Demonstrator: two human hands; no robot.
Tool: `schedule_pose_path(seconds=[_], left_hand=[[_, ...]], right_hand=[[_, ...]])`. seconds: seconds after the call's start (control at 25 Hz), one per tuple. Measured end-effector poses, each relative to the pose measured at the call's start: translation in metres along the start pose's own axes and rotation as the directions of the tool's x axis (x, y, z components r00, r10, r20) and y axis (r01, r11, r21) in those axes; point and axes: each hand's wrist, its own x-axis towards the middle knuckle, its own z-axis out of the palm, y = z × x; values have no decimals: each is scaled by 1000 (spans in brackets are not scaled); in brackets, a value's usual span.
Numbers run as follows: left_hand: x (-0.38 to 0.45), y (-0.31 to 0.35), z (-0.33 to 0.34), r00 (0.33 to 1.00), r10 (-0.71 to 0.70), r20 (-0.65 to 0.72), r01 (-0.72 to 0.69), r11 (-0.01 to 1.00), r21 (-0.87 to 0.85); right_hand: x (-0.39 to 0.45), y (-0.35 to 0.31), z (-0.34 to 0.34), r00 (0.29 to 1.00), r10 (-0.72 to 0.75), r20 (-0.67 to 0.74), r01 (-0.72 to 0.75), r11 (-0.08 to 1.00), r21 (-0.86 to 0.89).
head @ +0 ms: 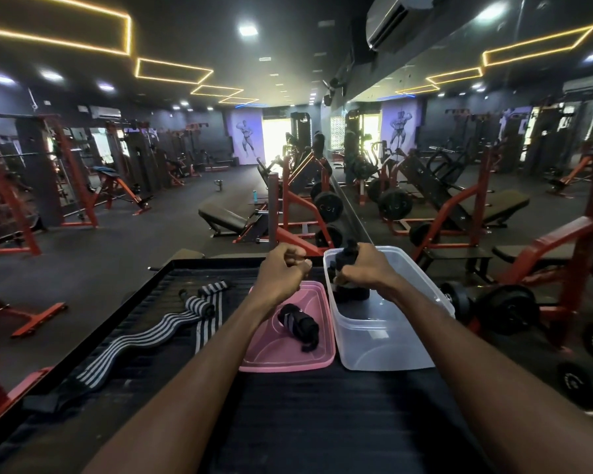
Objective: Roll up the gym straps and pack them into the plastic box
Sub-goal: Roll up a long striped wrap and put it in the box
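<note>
1. Head view: my right hand (360,268) grips a rolled black strap (347,256) over the clear plastic box (391,340), centre-right of frame.
2. My left hand (281,271) is fisted, holding nothing I can see, above the pink lid (267,357).
3. A rolled strap (298,325) lies on the lid; striped straps (172,323) lie unrolled at lower left.

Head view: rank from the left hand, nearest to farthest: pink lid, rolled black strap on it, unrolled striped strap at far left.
From the left hand:
1. Pink plastic lid, just below the hand.
2. Rolled black strap, lying on the lid's middle.
3. Unrolled black-and-white striped strap, stretched out at far left.
</note>
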Motion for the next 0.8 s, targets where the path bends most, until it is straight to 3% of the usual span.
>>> schedule_pose_path(seconds=[0.28, 0.44, 0.64, 0.8], left_hand=[[4, -34, -10, 992, 76, 96, -111, 895, 432], [9, -52, -9, 970, 10, 243, -153, 802, 578], [9, -58, -4, 871, -113, 478, -256, 725, 639], [13, -71, -2, 808, -212, 550, -360, 561, 746]], right_hand=[[10, 13, 21, 995, 63, 71, -42, 963, -266], [14, 12, 28, 993, 66, 95, -22, 915, -402], [19, 13, 32, 993, 22, 117, 39, 866, -498], [18, 12, 33, 990, -24, 136, 90, 859, -504]])
